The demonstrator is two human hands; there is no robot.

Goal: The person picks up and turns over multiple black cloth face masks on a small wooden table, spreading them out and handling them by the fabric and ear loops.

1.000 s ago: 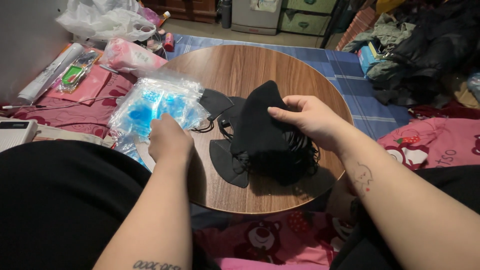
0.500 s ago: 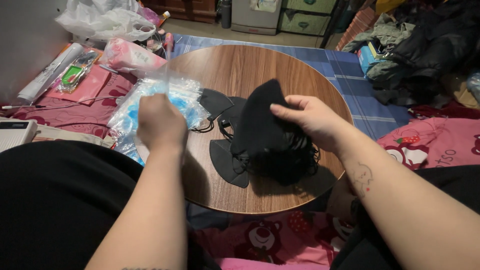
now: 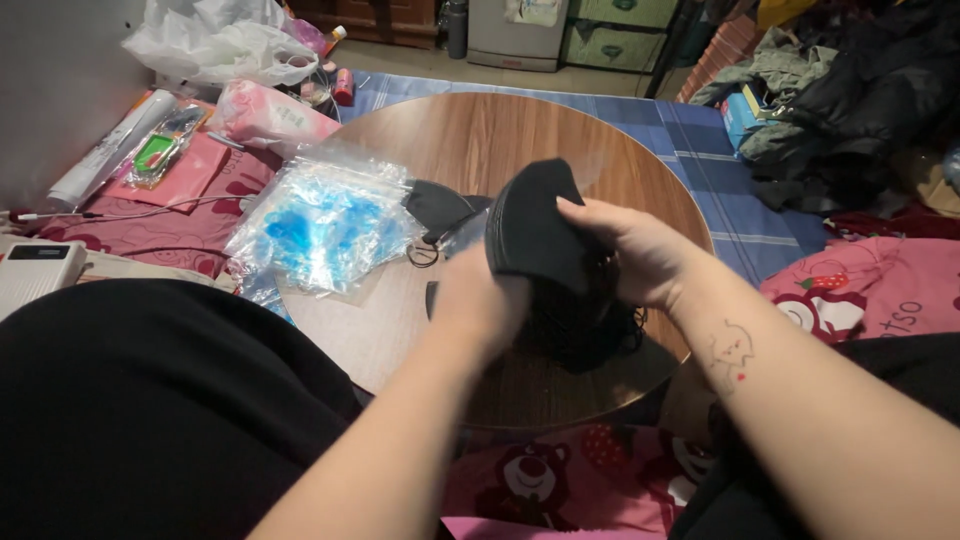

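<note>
Above a round wooden table (image 3: pixel 480 135), my right hand (image 3: pixel 640 250) grips a stack of black face masks (image 3: pixel 535 230), their ear loops hanging in a dark bunch below. My left hand (image 3: pixel 478 300) has closed on the lower left edge of the same stack. One more black mask (image 3: pixel 435 205) lies flat on the table just left of the stack. Next to it sits a pile of clear plastic bags with blue print (image 3: pixel 320 220).
A pink patterned mat (image 3: pixel 870 285) surrounds the table. At the far left lie a pink packet (image 3: pixel 270 115), a white plastic bag (image 3: pixel 215 45) and a green-and-clear packet (image 3: pixel 160 150). Dark clothes (image 3: pixel 860 90) are heaped at the back right, a white box (image 3: pixel 35 275) at the left edge.
My left hand left the clear bags at the table's left side and moved right onto the mask stack. My right hand raised the stack slightly.
</note>
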